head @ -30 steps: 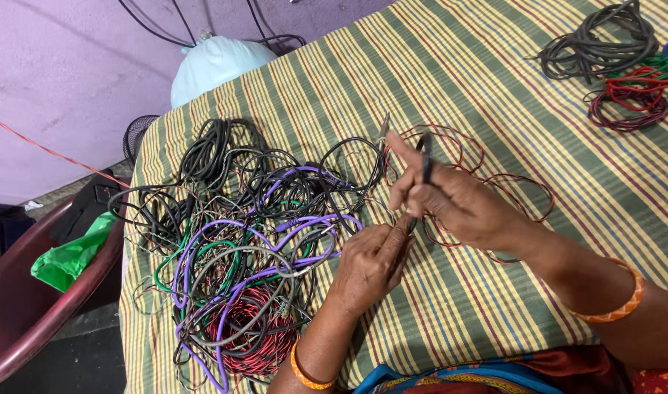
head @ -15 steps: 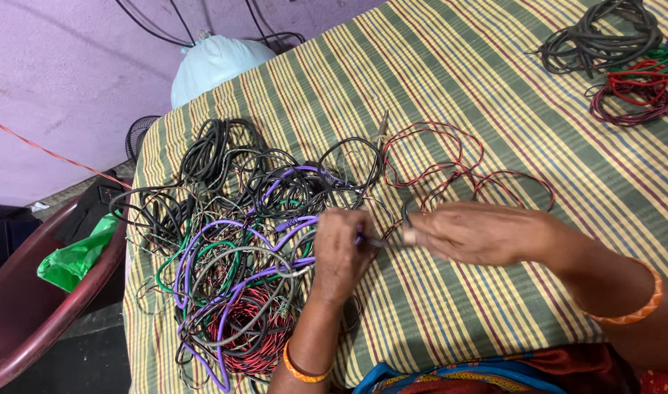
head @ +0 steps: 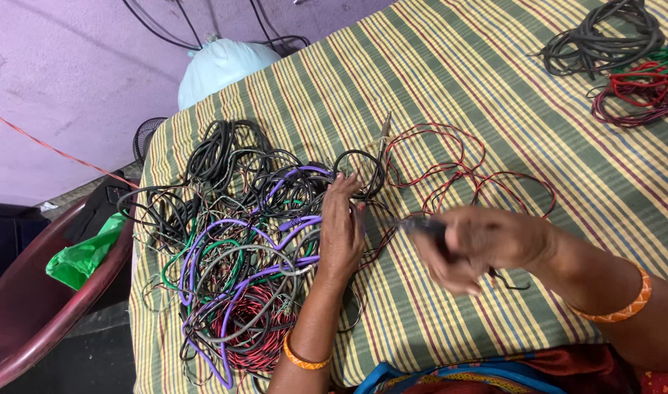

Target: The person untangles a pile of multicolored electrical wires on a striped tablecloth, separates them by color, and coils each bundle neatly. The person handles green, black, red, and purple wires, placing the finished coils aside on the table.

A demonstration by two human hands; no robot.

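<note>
both hands [head: 341,233] work a tangled wire heap [head: 239,241].

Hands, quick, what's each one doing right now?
Left hand: open, fingers resting on the tangled wires.
Right hand: blurred, closed around a dark wire.

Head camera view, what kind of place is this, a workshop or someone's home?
Probably a home room used for sorting wire, not a fitted workshop. The work surface wears a striped cloth like a bedspread, a maroon plastic chair stands beside it, and the wall is plain painted lilac. A tangled wire pile lies under the left hand.
</note>
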